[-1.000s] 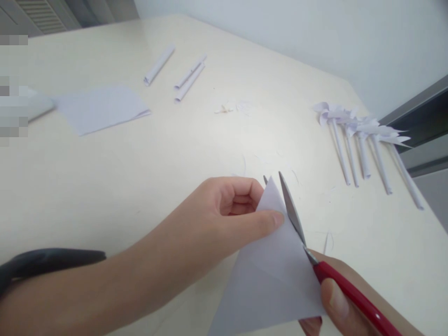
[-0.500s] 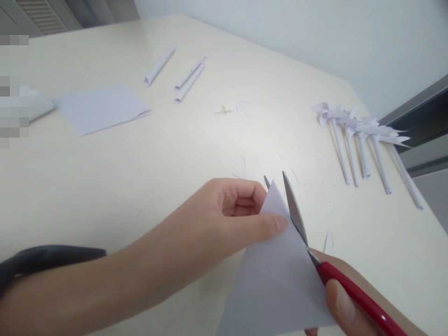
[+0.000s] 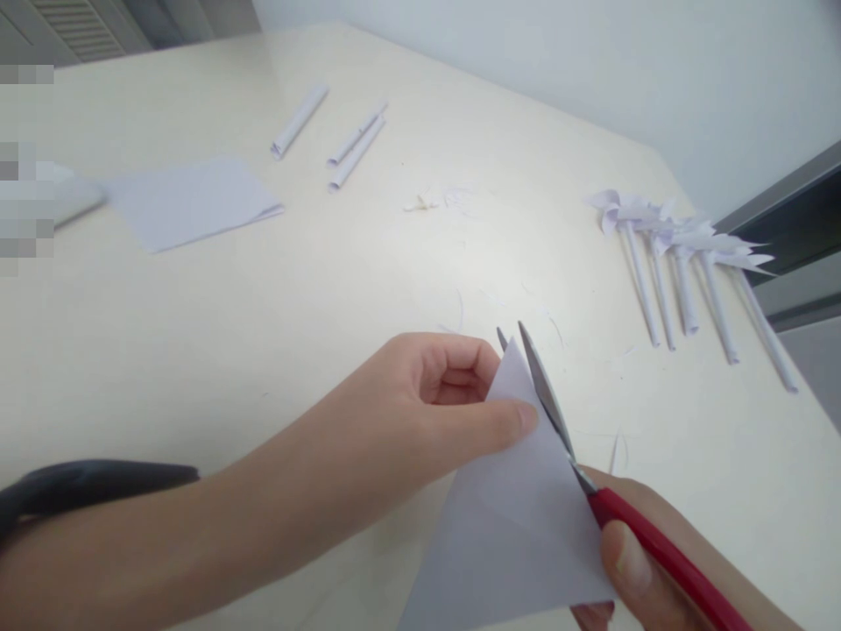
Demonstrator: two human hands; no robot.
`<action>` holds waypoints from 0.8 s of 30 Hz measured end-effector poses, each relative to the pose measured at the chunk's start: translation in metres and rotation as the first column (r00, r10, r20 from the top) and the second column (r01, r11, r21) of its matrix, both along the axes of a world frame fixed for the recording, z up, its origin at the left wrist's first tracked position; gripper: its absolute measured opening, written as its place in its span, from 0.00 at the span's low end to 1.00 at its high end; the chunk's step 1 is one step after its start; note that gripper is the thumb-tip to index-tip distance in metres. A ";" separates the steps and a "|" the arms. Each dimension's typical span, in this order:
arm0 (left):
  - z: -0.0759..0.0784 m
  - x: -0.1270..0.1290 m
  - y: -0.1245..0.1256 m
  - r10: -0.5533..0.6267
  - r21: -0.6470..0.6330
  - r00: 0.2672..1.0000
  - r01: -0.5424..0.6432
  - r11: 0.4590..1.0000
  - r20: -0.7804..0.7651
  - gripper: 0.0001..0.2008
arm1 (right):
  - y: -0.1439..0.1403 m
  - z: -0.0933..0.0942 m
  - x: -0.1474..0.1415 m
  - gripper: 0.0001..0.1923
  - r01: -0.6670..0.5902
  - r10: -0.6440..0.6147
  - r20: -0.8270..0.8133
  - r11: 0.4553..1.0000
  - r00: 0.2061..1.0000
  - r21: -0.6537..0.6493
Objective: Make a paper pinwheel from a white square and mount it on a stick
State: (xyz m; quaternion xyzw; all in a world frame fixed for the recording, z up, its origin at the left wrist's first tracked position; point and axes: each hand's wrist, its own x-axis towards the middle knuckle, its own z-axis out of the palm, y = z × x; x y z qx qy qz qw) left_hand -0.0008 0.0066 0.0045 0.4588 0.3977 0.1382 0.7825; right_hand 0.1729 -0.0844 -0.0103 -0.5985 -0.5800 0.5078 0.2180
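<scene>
My left hand [image 3: 420, 412] pinches the upper corner of a folded white paper triangle [image 3: 512, 517], thumb on top near its tip. My right hand [image 3: 637, 570] grips red-handled scissors [image 3: 591, 482] at the lower right. The blades straddle the triangle's right edge, one blade over the paper, the other's tip showing behind the corner. The paper hides most of my right fingers.
Several finished paper pinwheels on rolled sticks [image 3: 683, 263] lie at the right. Three rolled paper tubes [image 3: 335, 136] and a folded white sheet [image 3: 190, 202] lie at the back left. Small paper scraps [image 3: 434, 202] dot the cream table [image 3: 263, 307]. A dark object [image 3: 92, 486] sits by my left forearm.
The scissor blades have narrowed slightly on the paper's edge and shifted a little left. My left hand holds the triangle almost unmoved.
</scene>
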 end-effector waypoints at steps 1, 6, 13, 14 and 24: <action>0.001 -0.001 0.001 -0.010 0.018 1.000 0.010 1.000 -0.011 0.06 | 0.000 -0.001 0.001 0.32 -0.008 0.008 0.001 1.000 1.000 0.018; 0.002 0.000 0.003 0.008 0.150 0.994 0.009 0.989 -0.112 0.08 | -0.008 -0.014 0.010 0.28 -0.033 0.031 0.018 0.992 0.999 0.124; 0.002 0.002 0.003 0.064 0.216 0.994 -0.043 0.976 -0.094 0.10 | -0.003 -0.008 0.007 0.28 -0.032 0.035 -0.021 0.993 0.999 0.116; 0.002 0.002 0.003 0.066 0.204 0.994 -0.047 0.978 -0.091 0.10 | -0.002 -0.006 0.006 0.29 -0.032 0.033 -0.010 0.994 0.999 0.103; -0.004 0.003 0.000 0.116 0.230 0.993 -0.104 0.968 -0.038 0.10 | -0.002 0.010 -0.004 0.30 0.017 -0.058 0.274 0.989 0.960 0.149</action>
